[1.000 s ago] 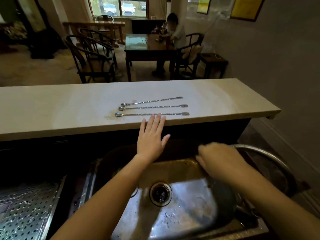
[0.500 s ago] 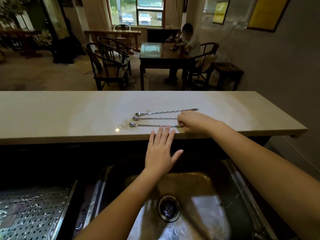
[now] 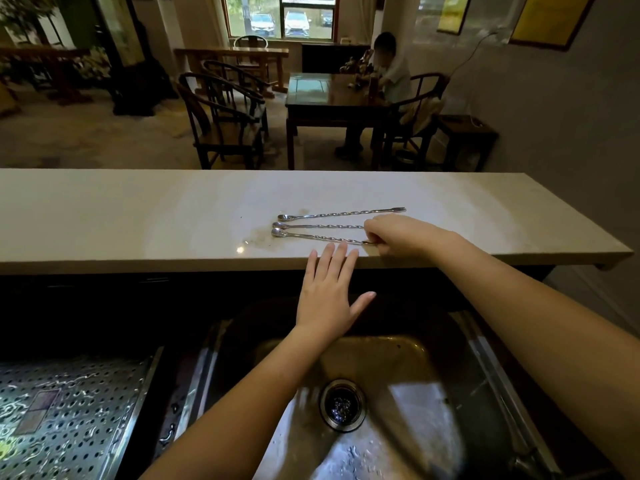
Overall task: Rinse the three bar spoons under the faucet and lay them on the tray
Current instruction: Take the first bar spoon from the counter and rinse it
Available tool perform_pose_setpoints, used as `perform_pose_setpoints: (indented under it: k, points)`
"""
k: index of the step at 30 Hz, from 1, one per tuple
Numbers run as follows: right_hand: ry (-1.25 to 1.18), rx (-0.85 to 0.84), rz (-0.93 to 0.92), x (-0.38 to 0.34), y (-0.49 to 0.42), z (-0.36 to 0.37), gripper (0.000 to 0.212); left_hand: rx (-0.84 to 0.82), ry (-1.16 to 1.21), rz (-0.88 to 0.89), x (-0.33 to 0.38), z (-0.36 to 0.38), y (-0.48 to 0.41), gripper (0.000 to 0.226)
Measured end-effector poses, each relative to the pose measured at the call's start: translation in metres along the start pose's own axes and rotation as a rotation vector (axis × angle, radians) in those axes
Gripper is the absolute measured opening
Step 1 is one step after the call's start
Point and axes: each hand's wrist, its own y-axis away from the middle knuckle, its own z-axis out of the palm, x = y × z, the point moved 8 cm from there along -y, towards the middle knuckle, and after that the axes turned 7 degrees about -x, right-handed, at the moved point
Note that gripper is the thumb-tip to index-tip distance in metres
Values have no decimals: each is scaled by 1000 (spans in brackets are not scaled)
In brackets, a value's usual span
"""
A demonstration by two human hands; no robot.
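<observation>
A pale stone counter (image 3: 121, 216) runs across the scene, with a small stain and a bright glint near its middle front. Below it, nearer, a steel sink (image 3: 415, 368) holds a round drain (image 3: 342, 405) and water droplets on its wet floor. Beyond the counter, a dark wooden table (image 3: 325, 95) stands in the far room, and a seated person (image 3: 391, 74) is at its right side. Dark round-backed chairs (image 3: 225, 123) stand to the left of that table. A longer wooden table (image 3: 232, 53) sits farther back under a window (image 3: 282, 15) that shows parked cars. Two framed pictures (image 3: 550, 19) hang on the right wall, and a small side table (image 3: 467, 136) stands below them.
</observation>
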Motion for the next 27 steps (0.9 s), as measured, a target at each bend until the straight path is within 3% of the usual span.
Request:
perform_pose_setpoints:
  k: [14,17,20,23,25,27]
  points:
    - [-485,320,263,-2,133,23,12,65,311,-10,1,-13,-3,66]
    - [-563,370,347,-11,163,66,8,73,593,-2,19,-20,-5,63]
    - [-693,399,465,-9,185,119,8,66,948,30,53,-19,-4,45]
    - [-815,409,614,1,200,171,9,-55,1300,-56,90,4,2,23]
    - [-864,404,701,9,205,203,13,-139,1505,-104,116,22,9,24]
    - [-899,373,784,15,211,230,15,-187,1566,-102,140,36,17,24]
